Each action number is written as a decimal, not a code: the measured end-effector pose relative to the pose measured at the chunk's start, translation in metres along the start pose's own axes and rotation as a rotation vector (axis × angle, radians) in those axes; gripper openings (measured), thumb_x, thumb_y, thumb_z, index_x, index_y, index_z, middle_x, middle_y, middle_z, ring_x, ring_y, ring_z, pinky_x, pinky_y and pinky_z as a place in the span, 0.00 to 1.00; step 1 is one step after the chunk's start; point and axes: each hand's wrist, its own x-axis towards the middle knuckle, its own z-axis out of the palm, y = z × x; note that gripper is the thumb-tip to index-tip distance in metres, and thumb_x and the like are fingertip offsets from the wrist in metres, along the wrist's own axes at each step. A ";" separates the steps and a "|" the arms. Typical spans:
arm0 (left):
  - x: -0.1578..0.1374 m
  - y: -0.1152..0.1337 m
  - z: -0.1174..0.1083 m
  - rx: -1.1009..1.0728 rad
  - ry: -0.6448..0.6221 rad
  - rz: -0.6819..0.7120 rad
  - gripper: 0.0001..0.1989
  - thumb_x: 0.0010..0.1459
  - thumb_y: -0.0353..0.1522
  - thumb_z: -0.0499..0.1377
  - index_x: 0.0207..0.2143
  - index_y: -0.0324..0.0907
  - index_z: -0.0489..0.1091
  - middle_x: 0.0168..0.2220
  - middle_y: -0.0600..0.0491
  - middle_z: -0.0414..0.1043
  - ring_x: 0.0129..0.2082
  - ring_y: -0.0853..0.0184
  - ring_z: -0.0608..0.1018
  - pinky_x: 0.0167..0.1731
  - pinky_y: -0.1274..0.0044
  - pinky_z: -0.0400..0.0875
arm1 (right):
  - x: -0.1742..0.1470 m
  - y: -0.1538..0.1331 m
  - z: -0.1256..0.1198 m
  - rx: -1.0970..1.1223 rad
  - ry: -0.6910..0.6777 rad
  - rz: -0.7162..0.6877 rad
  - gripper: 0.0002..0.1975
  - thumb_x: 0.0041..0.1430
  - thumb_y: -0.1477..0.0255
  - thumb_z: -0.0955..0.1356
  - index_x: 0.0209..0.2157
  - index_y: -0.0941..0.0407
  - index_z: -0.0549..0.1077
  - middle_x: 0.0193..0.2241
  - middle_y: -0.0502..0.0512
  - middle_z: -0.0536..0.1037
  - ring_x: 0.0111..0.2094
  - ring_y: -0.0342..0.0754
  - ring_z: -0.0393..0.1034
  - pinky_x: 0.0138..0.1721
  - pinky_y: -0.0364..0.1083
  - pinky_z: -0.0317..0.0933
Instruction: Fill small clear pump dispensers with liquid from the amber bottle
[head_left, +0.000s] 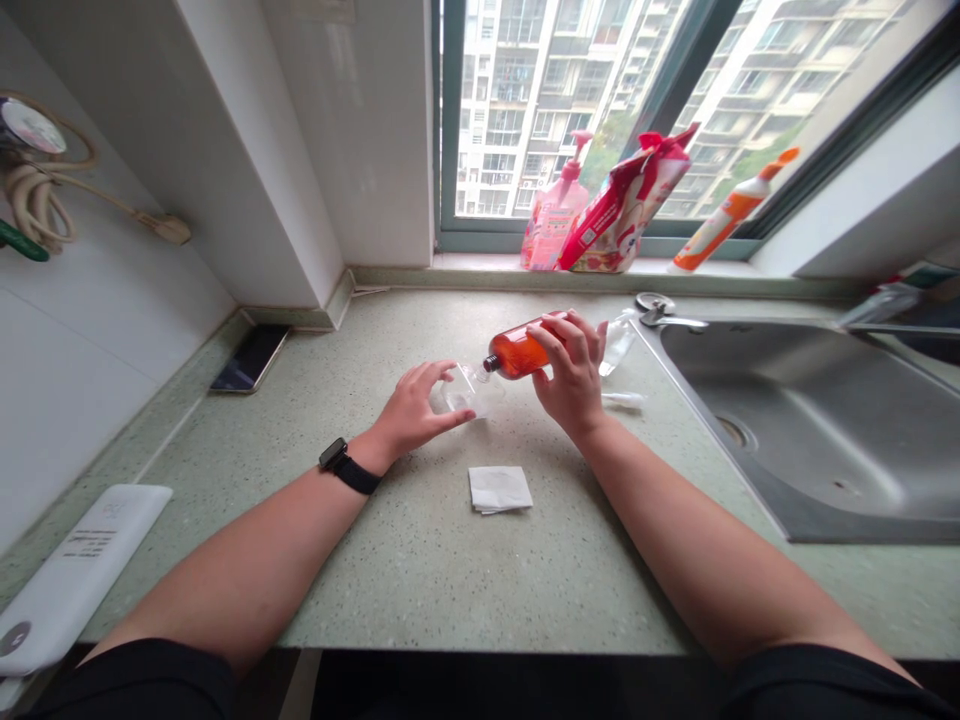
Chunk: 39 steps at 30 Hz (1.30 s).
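In my right hand (574, 375) is an amber-orange bottle (519, 350), tipped nearly level with its dark threaded neck pointing left. My left hand (422, 408), with a black watch on the wrist, curves its thumb and fingers around a clear plastic container (459, 388). The bottle's mouth is at the container's right side; glare hides whether they touch and whether liquid flows. Just in front of both hands lies a folded white tissue (500, 489). Beyond my right hand are a clear plastic piece (618, 342) and a small whitish translucent piece (624, 400).
To the right a steel sink (750, 400) with a faucet (667, 318) is set into the speckled counter (375, 590). A phone (251, 358) and a white flat device (82, 570) lie left. On the sill stand a pink pump bottle (556, 215), a red bag (630, 205) and an orange-white bottle (727, 218).
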 end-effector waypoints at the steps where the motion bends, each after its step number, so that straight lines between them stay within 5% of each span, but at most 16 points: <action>1: 0.000 0.000 0.000 0.003 -0.001 -0.001 0.37 0.58 0.52 0.74 0.64 0.48 0.69 0.54 0.48 0.79 0.56 0.50 0.81 0.62 0.56 0.72 | 0.000 0.000 0.000 -0.006 -0.004 -0.001 0.34 0.59 0.82 0.69 0.65 0.44 0.70 0.65 0.58 0.74 0.74 0.64 0.58 0.77 0.75 0.40; 39: 0.000 0.003 -0.002 -0.010 -0.022 -0.017 0.38 0.58 0.52 0.74 0.64 0.49 0.69 0.54 0.47 0.80 0.56 0.50 0.81 0.61 0.55 0.73 | 0.002 0.002 -0.001 0.029 0.020 -0.022 0.34 0.62 0.81 0.69 0.66 0.42 0.69 0.64 0.57 0.74 0.73 0.65 0.60 0.77 0.76 0.39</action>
